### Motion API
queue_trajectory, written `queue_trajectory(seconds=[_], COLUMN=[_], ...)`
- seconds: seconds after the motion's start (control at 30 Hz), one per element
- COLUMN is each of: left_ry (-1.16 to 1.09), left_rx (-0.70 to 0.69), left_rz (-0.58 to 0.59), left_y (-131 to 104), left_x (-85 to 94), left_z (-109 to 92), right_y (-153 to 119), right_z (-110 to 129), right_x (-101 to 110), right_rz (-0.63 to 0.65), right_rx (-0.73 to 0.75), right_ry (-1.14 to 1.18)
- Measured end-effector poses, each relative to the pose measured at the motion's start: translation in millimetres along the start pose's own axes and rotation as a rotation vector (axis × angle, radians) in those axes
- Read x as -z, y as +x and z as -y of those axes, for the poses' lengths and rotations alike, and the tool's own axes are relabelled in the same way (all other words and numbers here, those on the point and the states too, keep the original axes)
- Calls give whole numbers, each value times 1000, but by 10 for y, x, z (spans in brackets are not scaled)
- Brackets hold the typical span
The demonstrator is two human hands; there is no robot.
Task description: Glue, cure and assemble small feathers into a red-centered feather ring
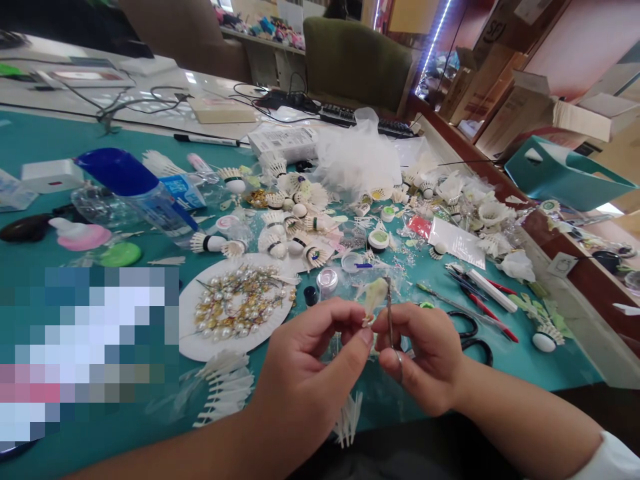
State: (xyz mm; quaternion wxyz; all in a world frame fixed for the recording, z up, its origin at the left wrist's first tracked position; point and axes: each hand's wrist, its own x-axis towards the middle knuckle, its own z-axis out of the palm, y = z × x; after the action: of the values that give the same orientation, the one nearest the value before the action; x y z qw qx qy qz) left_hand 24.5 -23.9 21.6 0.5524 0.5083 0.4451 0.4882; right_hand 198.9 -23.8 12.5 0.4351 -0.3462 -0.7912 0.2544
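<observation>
My left hand (320,367) pinches the base of a pale green-white feather piece (376,295) between thumb and fingertips. Small bead-like bits show at that base, too small to make out. Close beside it, my right hand (425,357) is closed on slim metal tweezers (391,320), whose tip points up along the feather. Left of my hands lies a white paper plate (187,333) with pearl and gold bead sprays (235,303) on it. Cut white feathers (225,390) lie below the plate, and more (349,420) sit under my hands.
Shuttlecocks (277,243) and loose feathers crowd the middle of the green mat (150,453). Black-handled scissors (477,353) and red-handled tools (485,307) lie at right. A blue-lidded clear jug (145,193) stands at left. A teal bin (565,173) is back right. The lower left is pixelated.
</observation>
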Motion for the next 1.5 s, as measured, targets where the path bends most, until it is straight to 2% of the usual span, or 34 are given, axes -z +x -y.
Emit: queue_trajectory(seconds=[0.17,0.63,0.97,1.23,1.5], left_ry=[17,-39,-41,-26,46], left_rx=[-9,28,-11,14,-99], left_rz=[6,-21,-28,44,-27], left_y=[13,4,4,-2,23], left_x=[-3,-10,8,36,2], left_z=[-11,-11,20,65,22], right_y=[-8,17,-7,10,23], right_z=[0,24,4,9,55], right_x=[5,9,-17,-14,-31], right_rz=[6,-20,-52,-28,-79], right_rx=[-3,-25,-35,19,38], right_ry=[41,-41,95,-7,-178])
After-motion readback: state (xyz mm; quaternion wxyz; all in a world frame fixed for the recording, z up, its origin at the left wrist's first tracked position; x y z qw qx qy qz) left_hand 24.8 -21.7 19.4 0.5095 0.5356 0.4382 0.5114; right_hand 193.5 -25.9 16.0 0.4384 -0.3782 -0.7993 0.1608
